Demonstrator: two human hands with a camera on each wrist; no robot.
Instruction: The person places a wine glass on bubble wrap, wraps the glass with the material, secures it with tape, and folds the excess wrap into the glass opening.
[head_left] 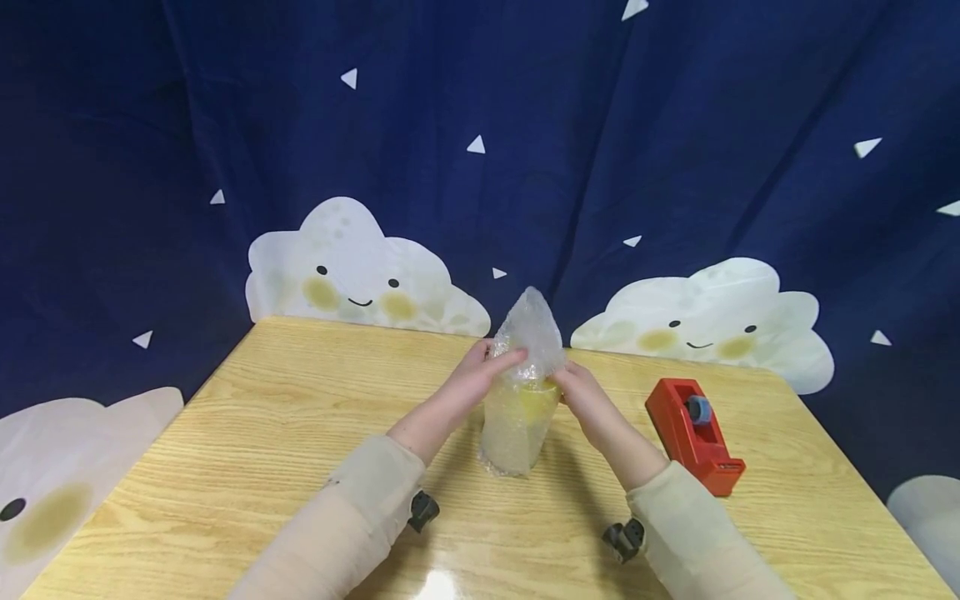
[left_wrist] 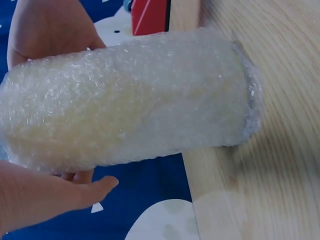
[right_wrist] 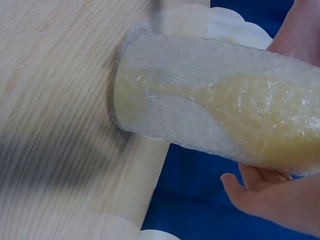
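A bubble-wrapped goblet (head_left: 510, 442) stands upright at the middle of the table, its base at the wood. Through the clear wrap a yellow bowl narrowing to a stem and a wider foot shows in the right wrist view (right_wrist: 272, 117). Loose bubble wrap (head_left: 531, 329) rises to a point above the rim. My left hand (head_left: 483, 371) grips the upper left side, thumb across the front of the wrap. From the right, my right hand (head_left: 583, 396) holds the wrap near the rim. Fingers of both hands are partly hidden behind the bundle.
A red tape dispenser (head_left: 693, 437) with a blue-cored roll sits to the right of my right forearm. The wooden table (head_left: 300, 400) ends at a dark blue curtain (head_left: 420, 125) printed with clouds. Small black devices (head_left: 423, 510) hang under both wrists.
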